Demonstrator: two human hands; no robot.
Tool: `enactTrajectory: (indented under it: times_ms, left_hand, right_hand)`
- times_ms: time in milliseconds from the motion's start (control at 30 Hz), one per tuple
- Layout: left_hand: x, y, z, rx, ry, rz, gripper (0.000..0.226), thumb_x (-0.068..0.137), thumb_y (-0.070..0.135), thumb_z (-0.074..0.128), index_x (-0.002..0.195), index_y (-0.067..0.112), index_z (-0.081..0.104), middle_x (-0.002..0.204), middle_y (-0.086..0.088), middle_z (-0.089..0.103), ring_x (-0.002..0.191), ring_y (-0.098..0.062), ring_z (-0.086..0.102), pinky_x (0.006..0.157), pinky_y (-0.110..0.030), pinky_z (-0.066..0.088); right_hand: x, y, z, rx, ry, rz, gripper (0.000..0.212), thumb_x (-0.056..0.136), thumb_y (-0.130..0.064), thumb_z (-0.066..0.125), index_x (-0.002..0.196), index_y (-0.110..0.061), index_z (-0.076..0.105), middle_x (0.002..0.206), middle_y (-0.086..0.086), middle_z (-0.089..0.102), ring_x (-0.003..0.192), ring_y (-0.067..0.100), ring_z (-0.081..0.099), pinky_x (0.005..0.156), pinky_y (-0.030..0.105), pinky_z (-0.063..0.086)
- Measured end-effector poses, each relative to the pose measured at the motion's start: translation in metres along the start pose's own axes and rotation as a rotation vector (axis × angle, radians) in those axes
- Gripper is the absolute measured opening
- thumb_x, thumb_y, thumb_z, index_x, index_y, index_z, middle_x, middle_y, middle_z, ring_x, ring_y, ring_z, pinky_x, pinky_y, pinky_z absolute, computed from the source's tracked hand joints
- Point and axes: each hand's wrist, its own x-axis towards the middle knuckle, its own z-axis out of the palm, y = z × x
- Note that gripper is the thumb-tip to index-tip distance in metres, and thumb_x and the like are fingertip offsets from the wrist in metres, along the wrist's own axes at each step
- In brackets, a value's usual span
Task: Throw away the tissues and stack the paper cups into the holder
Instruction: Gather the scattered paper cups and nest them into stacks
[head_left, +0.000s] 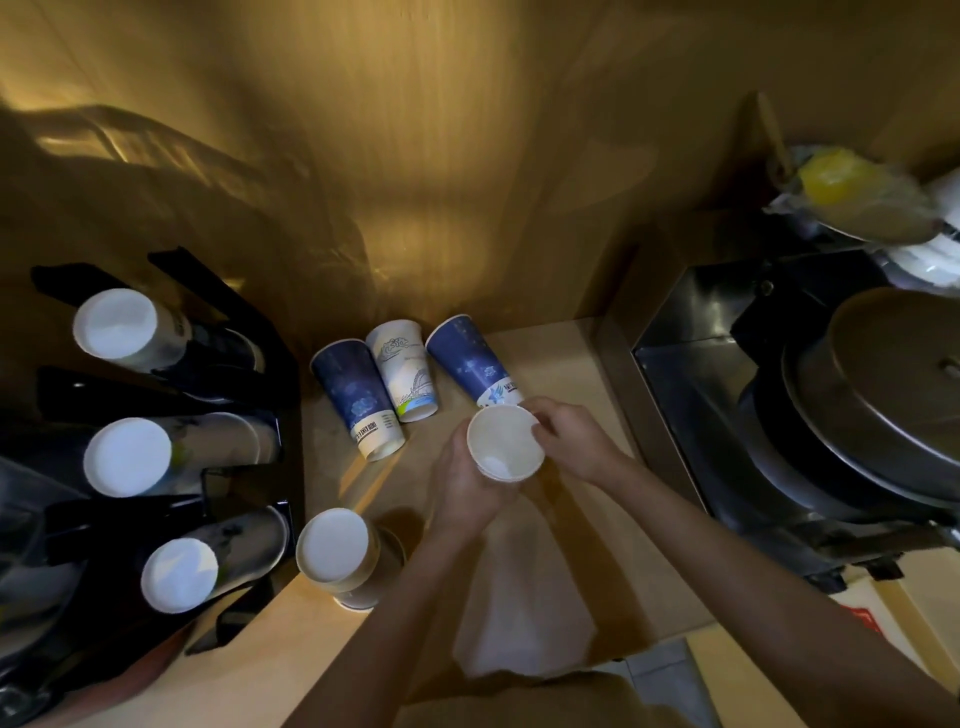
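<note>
Head view shows my left hand (462, 483) wrapped round the side of a paper cup (506, 447) from below, fingers curled on its wall, while my right hand (571, 441) pinches the cup's far rim between thumb and fingertips. Both hands are closed on this one cup, which I hold above the wooden counter (571, 358) with its open mouth tipped up toward me and its white inside showing. Just beyond it, its narrow end close to my right fingers, is a dark blue cup (467, 364). Left of that, near the wall, are a white printed cup (402, 369) and another blue cup (358, 400) side by side. All three have their wide ends toward the wall and narrow ends toward me, and I cannot tell whether they stand or lie. Near my left forearm a short stack of cups (335, 545) sits base up on the counter. Under my arms lies a pale white sheet or bag (519, 623), too blurred to name. At the far left the black cup holder (249, 395) carries three columns of cups, their white bases facing me. To the right is a metal sink (691, 374) with a large round lid (893, 374) in it.
</note>
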Motion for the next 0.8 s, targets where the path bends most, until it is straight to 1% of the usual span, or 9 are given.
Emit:
enactTrajectory:
  times_ms: [67, 100, 200, 267, 367, 467, 567, 667, 800]
  left_hand:
    - [0.010, 0.005, -0.005, 0.117, -0.102, -0.037, 0.083, 0.055, 0.018, 0.084, 0.127, 0.013, 0.043, 0.130, -0.008, 0.051, 0.118, -0.027, 0.049, 0.098, -0.040, 0.044]
    - [0.015, 0.007, -0.007, 0.165, -0.117, -0.062, 0.077, 0.061, 0.014, 0.081, 0.128, 0.013, 0.043, 0.133, -0.010, 0.049, 0.121, -0.027, 0.046, 0.101, -0.038, 0.041]
    - [0.031, 0.017, -0.016, 0.238, -0.038, -0.096, 0.055, 0.074, -0.004, 0.059, 0.126, 0.010, 0.047, 0.134, -0.014, 0.047, 0.124, -0.027, 0.043, 0.102, -0.035, 0.037]
    - [0.044, 0.025, -0.023, 0.203, 0.099, -0.134, 0.046, 0.080, -0.003, 0.052, 0.125, 0.009, 0.050, 0.131, -0.018, 0.050, 0.120, -0.031, 0.047, 0.101, -0.037, 0.040]
    - [0.070, 0.031, -0.033, 0.116, 0.301, -0.231, 0.038, 0.087, 0.012, 0.052, 0.125, 0.010, 0.050, 0.129, -0.018, 0.052, 0.113, -0.034, 0.053, 0.097, -0.039, 0.043]
    - [0.100, 0.028, -0.041, 0.117, 0.390, -0.294, 0.047, 0.085, 0.018, 0.056, 0.129, 0.004, 0.045, 0.130, -0.022, 0.050, 0.115, -0.036, 0.050, 0.097, -0.039, 0.041]
    - [0.126, 0.020, -0.039, 0.240, 0.319, -0.392, 0.063, 0.085, 0.023, 0.057, 0.137, 0.000, 0.031, 0.133, -0.026, 0.042, 0.120, -0.040, 0.043, 0.101, -0.043, 0.035]
    - [0.140, 0.011, -0.028, 0.322, 0.248, -0.479, 0.075, 0.084, 0.029, 0.059, 0.140, 0.002, 0.018, 0.138, -0.026, 0.036, 0.124, -0.041, 0.038, 0.103, -0.048, 0.034]
    - [0.144, 0.000, -0.015, 0.253, 0.300, -0.562, 0.086, 0.083, 0.028, 0.061, 0.144, 0.010, 0.003, 0.137, -0.025, 0.041, 0.124, -0.043, 0.043, 0.102, -0.049, 0.036]
  right_hand:
    - [0.005, 0.007, -0.007, 0.040, 0.009, 0.018, 0.033, 0.086, -0.008, 0.050, 0.117, -0.010, 0.059, 0.115, 0.013, 0.067, 0.097, 0.024, 0.061, 0.083, 0.033, 0.050]
    - [0.009, 0.010, -0.010, 0.062, 0.016, 0.017, 0.031, 0.085, -0.008, 0.052, 0.115, -0.010, 0.061, 0.113, 0.011, 0.068, 0.093, 0.019, 0.060, 0.078, 0.027, 0.050]
    - [0.018, 0.017, -0.015, 0.119, 0.060, 0.005, 0.027, 0.084, -0.006, 0.054, 0.110, -0.009, 0.063, 0.104, 0.008, 0.069, 0.081, 0.009, 0.056, 0.060, 0.001, 0.039]
    - [0.024, 0.022, -0.014, 0.161, 0.104, 0.008, 0.025, 0.084, -0.005, 0.055, 0.108, -0.008, 0.064, 0.099, 0.010, 0.069, 0.077, 0.011, 0.055, 0.058, -0.001, 0.037]
    - [0.031, 0.024, -0.010, 0.238, 0.114, 0.020, 0.023, 0.084, -0.008, 0.057, 0.106, -0.012, 0.064, 0.095, 0.007, 0.068, 0.076, 0.010, 0.057, 0.063, 0.008, 0.041]
    - [0.037, 0.025, -0.004, 0.318, 0.101, 0.020, 0.022, 0.083, -0.008, 0.058, 0.103, -0.015, 0.064, 0.089, -0.001, 0.065, 0.074, 0.002, 0.056, 0.060, 0.004, 0.041]
    - [0.044, 0.025, -0.001, 0.380, 0.083, 0.033, 0.021, 0.082, -0.008, 0.058, 0.100, -0.016, 0.065, 0.088, -0.002, 0.064, 0.079, 0.009, 0.058, 0.063, 0.011, 0.043]
    - [0.050, 0.027, -0.001, 0.439, 0.081, 0.059, 0.021, 0.080, -0.007, 0.059, 0.098, -0.015, 0.065, 0.086, -0.001, 0.065, 0.075, 0.006, 0.058, 0.058, 0.003, 0.042]
    - [0.054, 0.030, -0.002, 0.480, 0.074, 0.043, 0.020, 0.078, -0.005, 0.060, 0.095, -0.014, 0.066, 0.085, -0.001, 0.066, 0.073, 0.002, 0.058, 0.057, 0.002, 0.042]
